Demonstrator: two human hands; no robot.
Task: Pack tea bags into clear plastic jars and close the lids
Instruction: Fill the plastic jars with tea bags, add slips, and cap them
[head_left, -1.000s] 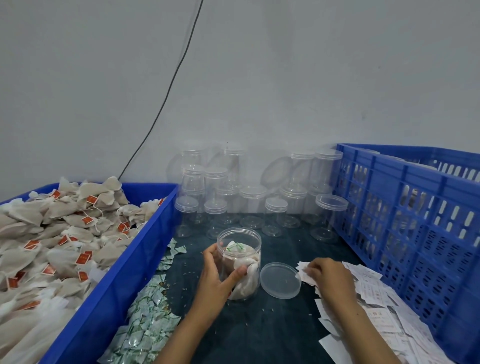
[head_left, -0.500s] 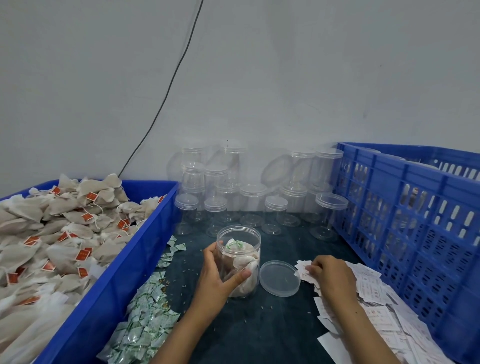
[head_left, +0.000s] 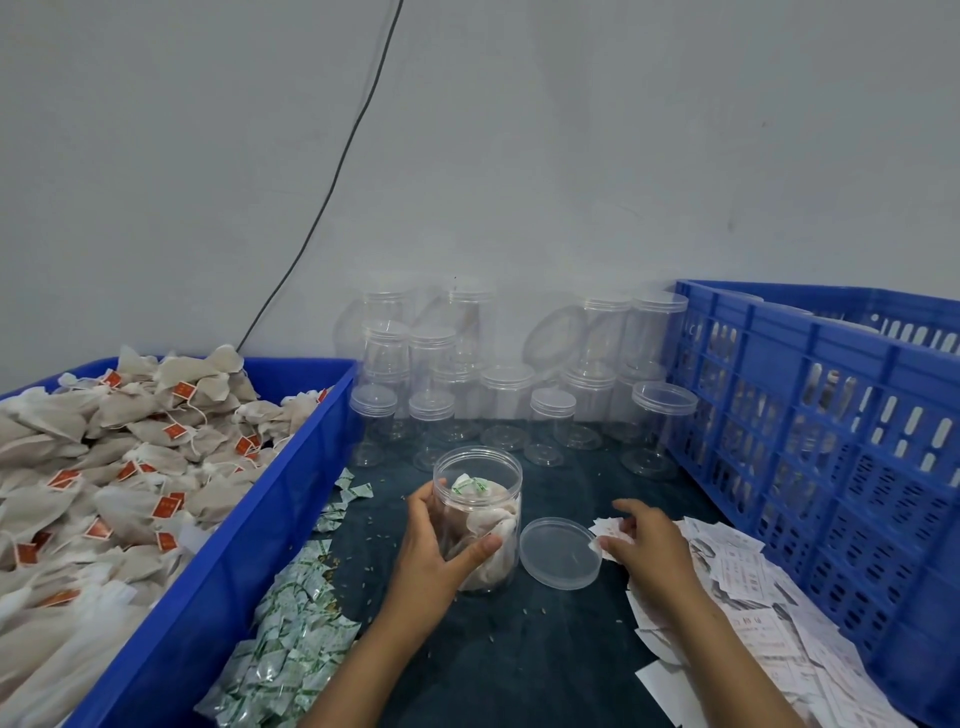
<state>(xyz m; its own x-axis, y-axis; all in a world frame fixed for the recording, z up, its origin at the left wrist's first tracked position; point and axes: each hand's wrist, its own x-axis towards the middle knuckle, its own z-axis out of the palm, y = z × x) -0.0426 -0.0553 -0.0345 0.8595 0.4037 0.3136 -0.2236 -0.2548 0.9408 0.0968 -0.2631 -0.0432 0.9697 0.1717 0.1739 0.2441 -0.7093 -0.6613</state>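
An open clear plastic jar (head_left: 480, 483) stands on the dark table, holding several tea bags and a small green-and-white sachet on top. My left hand (head_left: 434, 556) grips the jar's side, thumb across its front. The jar's clear lid (head_left: 558, 553) lies flat just right of it. My right hand (head_left: 647, 545) is at the left edge of a pile of white paper slips (head_left: 748, 587) and pinches one slip (head_left: 605, 529) between thumb and fingers, close to the lid's rim. A blue tray (head_left: 234, 545) on the left is heaped with tea bags (head_left: 119, 457) with red tags.
Several lidded clear jars (head_left: 509, 400) stand in rows against the wall behind. A tall blue slotted crate (head_left: 841, 441) walls off the right side. Green-and-white sachets (head_left: 291, 644) lie strewn along the tray's right side. A black cable runs up the wall.
My right hand has lifted slightly from the slip pile with one slip pinched and moved a little left toward the lid. My left hand keeps its hold on the jar.
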